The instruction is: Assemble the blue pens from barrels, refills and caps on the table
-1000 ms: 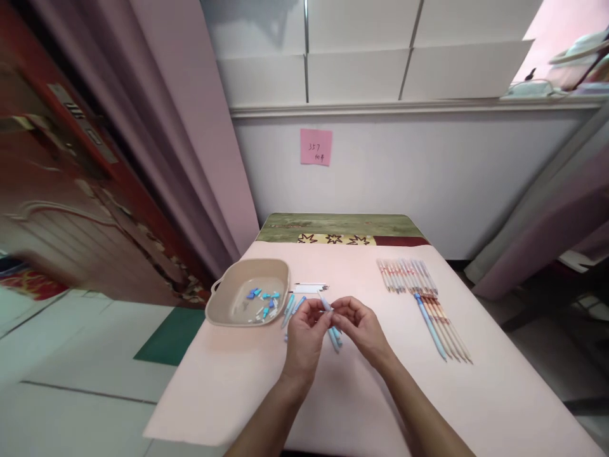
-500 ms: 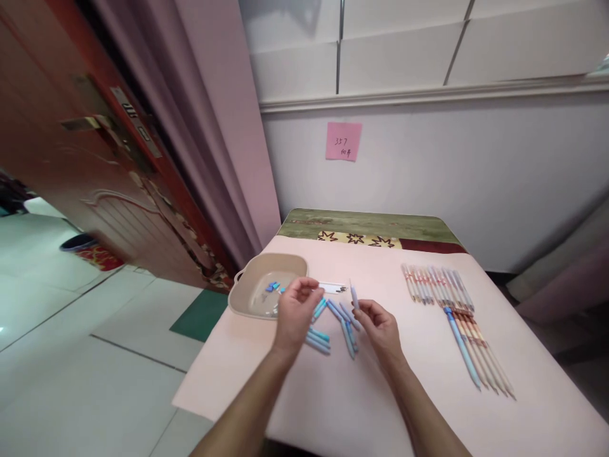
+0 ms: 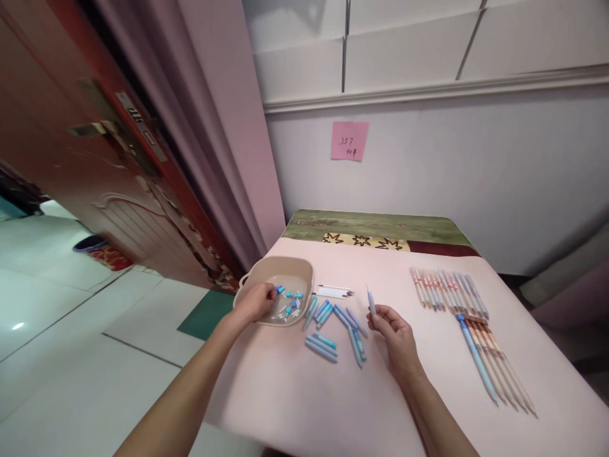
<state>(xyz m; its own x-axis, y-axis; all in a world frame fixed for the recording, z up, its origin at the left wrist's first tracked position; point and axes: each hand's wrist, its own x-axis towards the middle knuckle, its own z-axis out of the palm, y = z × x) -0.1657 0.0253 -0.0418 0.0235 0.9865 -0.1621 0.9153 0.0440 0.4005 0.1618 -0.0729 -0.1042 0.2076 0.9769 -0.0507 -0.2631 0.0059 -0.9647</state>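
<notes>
My right hand (image 3: 394, 330) holds a pale blue pen barrel (image 3: 372, 302) upright, a thin tip sticking out of its top. My left hand (image 3: 259, 301) reaches over the near left rim into the beige basin (image 3: 247, 318). Its fingers are closed at a small blue piece (image 3: 280, 289); whether they grip it is hard to see. More blue clips (image 3: 294, 303) and small white bits lie on the basin floor. Between my hands, several blue pen barrels (image 3: 321, 348) lie on the table. White refills (image 3: 333, 292) with dark ends lie beyond them.
At the right, a row of finished-looking pens (image 3: 450, 292) lies side by side. Below it are more pens, with a blue pen (image 3: 477, 358) at their left. A pink note (image 3: 349, 141) is on the wall, and a red door (image 3: 157, 216) stands left.
My left hand has moved left and down from above the loose barrels into the basin. My right hand still holds the pen barrel. The view has shifted slightly.
</notes>
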